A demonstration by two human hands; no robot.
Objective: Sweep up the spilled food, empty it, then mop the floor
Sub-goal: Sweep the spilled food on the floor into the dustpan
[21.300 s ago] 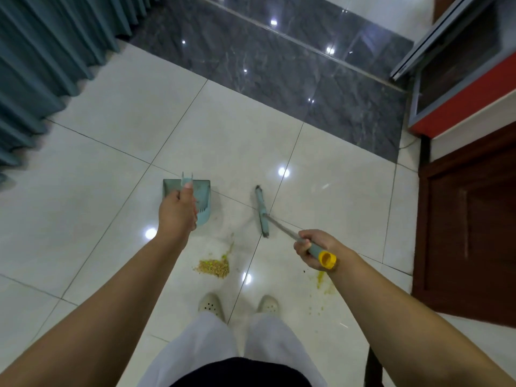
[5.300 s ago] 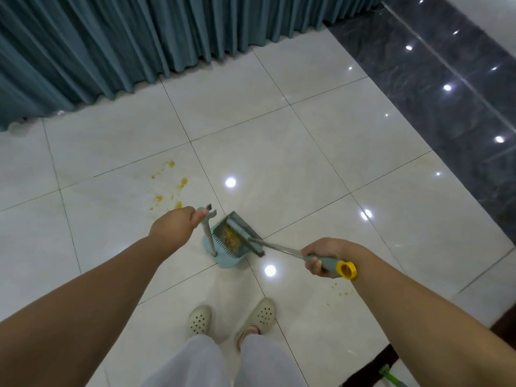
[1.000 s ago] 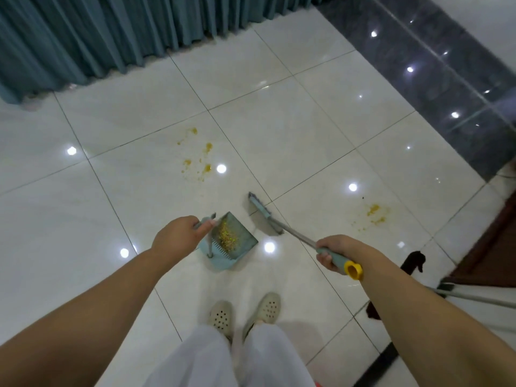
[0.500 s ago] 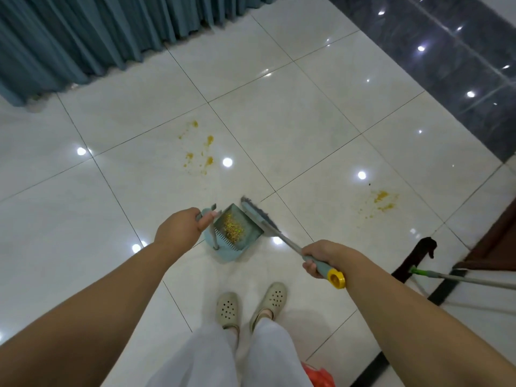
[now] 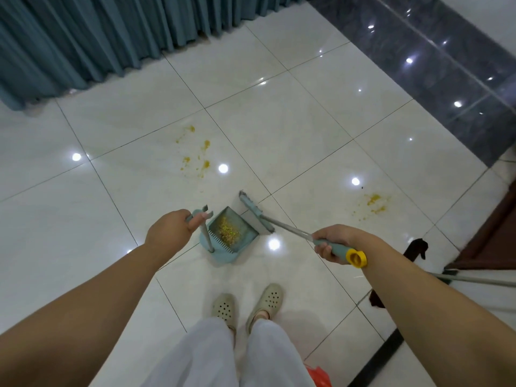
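Note:
My left hand (image 5: 170, 231) grips the upright handle of a teal dustpan (image 5: 245, 233), which holds a heap of yellow crumbs (image 5: 229, 233). My right hand (image 5: 332, 243) grips the teal, yellow-capped handle of a small broom (image 5: 254, 212). The broom's head lies along the dustpan's right edge. Yellow food stains (image 5: 196, 155) mark the white tile ahead of the pan. A second patch of spilled food (image 5: 372, 203) lies to the right.
Teal curtains (image 5: 111, 37) hang along the far left. A dark grey tile band (image 5: 446, 65) runs at the top right. A dark cloth (image 5: 416, 248) and a mop pole (image 5: 480, 279) lie at the right by brown furniture (image 5: 497, 236). A red bag (image 5: 319, 377) sits by my feet.
The view has shifted slightly. The broom head has moved a little to the right, along the dustpan's right edge. Both hands keep their grips.

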